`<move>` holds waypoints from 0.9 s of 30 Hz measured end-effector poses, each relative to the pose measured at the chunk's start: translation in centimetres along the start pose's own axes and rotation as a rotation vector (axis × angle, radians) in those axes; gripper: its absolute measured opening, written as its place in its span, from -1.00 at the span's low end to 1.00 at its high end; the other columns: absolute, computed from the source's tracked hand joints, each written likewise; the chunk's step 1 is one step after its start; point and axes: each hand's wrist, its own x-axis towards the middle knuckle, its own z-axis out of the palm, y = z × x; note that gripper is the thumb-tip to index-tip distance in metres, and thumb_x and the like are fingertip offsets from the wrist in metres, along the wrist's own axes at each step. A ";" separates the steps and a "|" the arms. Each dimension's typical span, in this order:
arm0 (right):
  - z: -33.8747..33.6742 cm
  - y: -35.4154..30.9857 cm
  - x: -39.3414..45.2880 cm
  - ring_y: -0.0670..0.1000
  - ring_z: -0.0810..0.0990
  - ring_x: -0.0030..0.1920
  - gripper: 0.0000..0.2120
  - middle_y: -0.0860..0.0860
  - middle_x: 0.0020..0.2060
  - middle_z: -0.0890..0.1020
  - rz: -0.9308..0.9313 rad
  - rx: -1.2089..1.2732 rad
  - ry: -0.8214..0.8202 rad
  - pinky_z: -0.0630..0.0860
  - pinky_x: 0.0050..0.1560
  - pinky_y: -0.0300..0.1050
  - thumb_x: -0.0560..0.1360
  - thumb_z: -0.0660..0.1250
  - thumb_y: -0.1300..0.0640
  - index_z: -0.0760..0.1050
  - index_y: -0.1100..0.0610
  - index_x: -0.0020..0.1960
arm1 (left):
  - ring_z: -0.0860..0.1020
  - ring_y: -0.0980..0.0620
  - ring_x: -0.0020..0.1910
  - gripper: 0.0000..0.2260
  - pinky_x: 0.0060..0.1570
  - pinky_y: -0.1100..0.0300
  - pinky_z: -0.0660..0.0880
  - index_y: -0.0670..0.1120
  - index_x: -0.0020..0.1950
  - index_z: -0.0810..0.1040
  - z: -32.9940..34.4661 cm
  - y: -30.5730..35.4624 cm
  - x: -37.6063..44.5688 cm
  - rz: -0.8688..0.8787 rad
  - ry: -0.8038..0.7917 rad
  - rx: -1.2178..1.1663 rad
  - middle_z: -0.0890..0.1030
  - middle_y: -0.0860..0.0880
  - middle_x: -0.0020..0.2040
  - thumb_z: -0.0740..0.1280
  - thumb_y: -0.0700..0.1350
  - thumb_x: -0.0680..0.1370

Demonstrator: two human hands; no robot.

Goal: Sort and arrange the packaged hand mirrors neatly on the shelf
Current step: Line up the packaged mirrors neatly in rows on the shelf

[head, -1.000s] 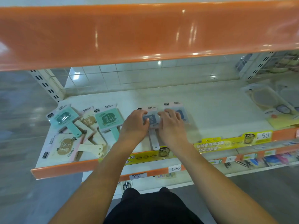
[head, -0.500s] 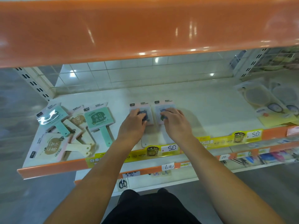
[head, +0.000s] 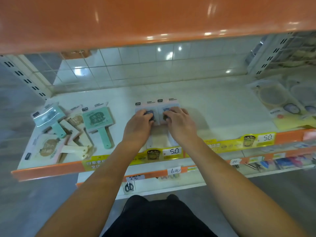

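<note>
Two white packaged hand mirrors lie side by side in the middle of the white shelf (head: 213, 106), handles toward me. My left hand (head: 139, 124) rests on the left white mirror (head: 142, 106) with fingers curled over its face. My right hand (head: 179, 123) presses on the right white mirror (head: 171, 104) the same way. To the left lies an untidy pile: a green mirror (head: 98, 119) lying straight, a teal mirror (head: 49, 117) tilted, and cream mirrors (head: 49, 147) overlapping at angles.
An orange upper shelf (head: 153, 19) overhangs close above. Round packaged mirrors (head: 273, 98) sit at the right end. Yellow price strips (head: 172, 152) run along the orange front lip. A lower shelf (head: 171, 177) holds small goods. A wire grid backs the shelf.
Both hands have slid the two white mirrors a little farther back on the shelf and closer together. The pile on the left has not moved.
</note>
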 end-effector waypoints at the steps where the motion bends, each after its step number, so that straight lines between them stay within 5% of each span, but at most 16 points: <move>1: 0.0 0.1 -0.1 0.06 0.31 0.34 -0.69 -0.05 0.30 0.45 -0.007 -0.004 0.007 0.40 0.19 -0.06 0.61 0.18 0.13 0.50 -0.02 0.31 | 0.48 -0.09 0.16 -0.76 0.04 0.12 0.40 -0.10 0.24 0.54 0.0 0.1 0.0 0.001 0.006 0.008 0.46 -0.07 0.27 0.21 -0.09 0.61; 13: 1.2 1.4 -1.3 0.16 0.43 0.21 -0.72 0.03 0.18 0.55 -0.102 0.009 0.122 0.43 0.11 0.02 0.54 0.27 0.17 0.58 0.07 0.22 | 0.50 -0.10 0.14 -0.76 0.02 0.09 0.42 -0.11 0.23 0.53 1.3 0.6 -1.3 -0.003 0.039 0.031 0.47 -0.09 0.24 0.21 -0.10 0.61; 27: 0.6 2.0 -1.3 0.15 0.39 0.28 -0.70 0.02 0.24 0.51 -0.113 0.012 0.080 0.40 0.20 0.02 0.58 0.24 0.16 0.53 0.05 0.29 | 0.45 -0.07 0.20 -0.74 0.05 0.11 0.38 -0.13 0.27 0.51 1.6 1.7 -1.7 -0.047 0.053 -0.005 0.45 -0.08 0.27 0.19 -0.14 0.61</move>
